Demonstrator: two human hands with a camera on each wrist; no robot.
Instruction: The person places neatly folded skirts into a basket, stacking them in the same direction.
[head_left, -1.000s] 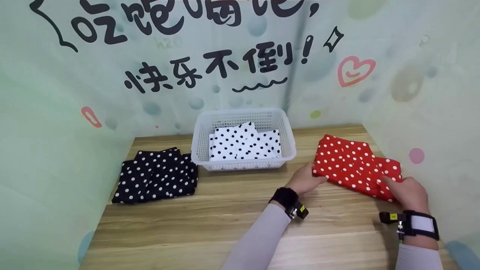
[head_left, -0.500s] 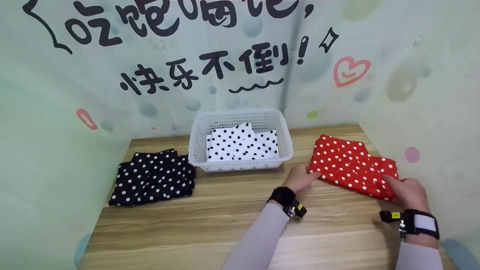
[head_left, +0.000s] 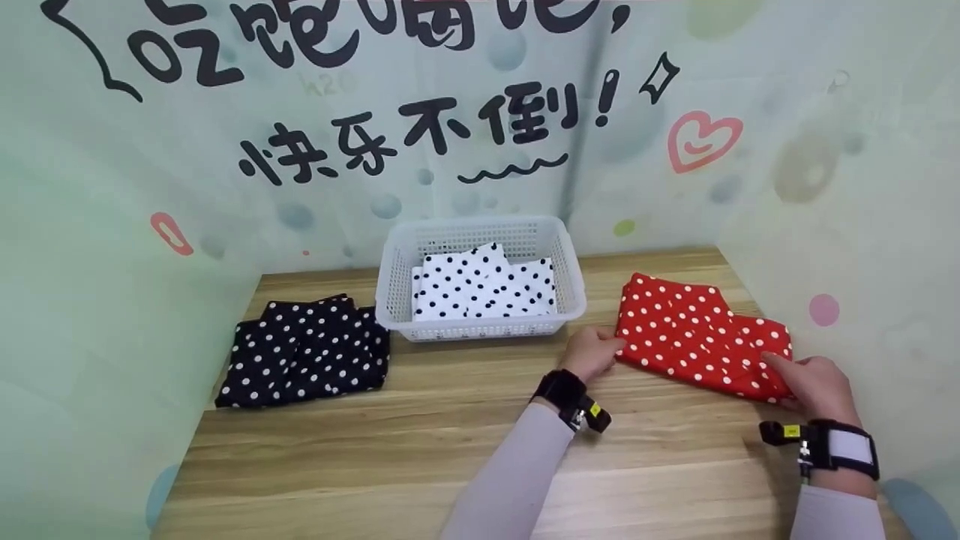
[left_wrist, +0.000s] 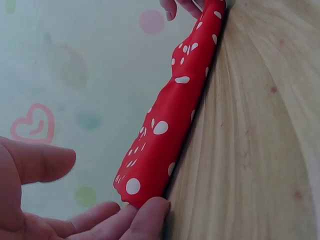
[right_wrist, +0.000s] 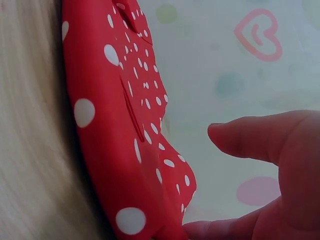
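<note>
White cloth (head_left: pixel 484 285) is held in the basket (head_left: pixel 487 328). Right of it, red cloth (head_left: pixel 697 334) is touched, ungripped (left hand (head_left: pixel 589 353), right hand (head_left: pixel 823 386): thumbs spread).

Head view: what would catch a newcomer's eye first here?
The folded red cloth with white dots stands out most, on the right of the wooden table, with the left hand at its near-left end and the right hand at its right end. Next is the white basket at the back, holding a white cloth with black dots. Large black lettering fills the wall behind.
</note>
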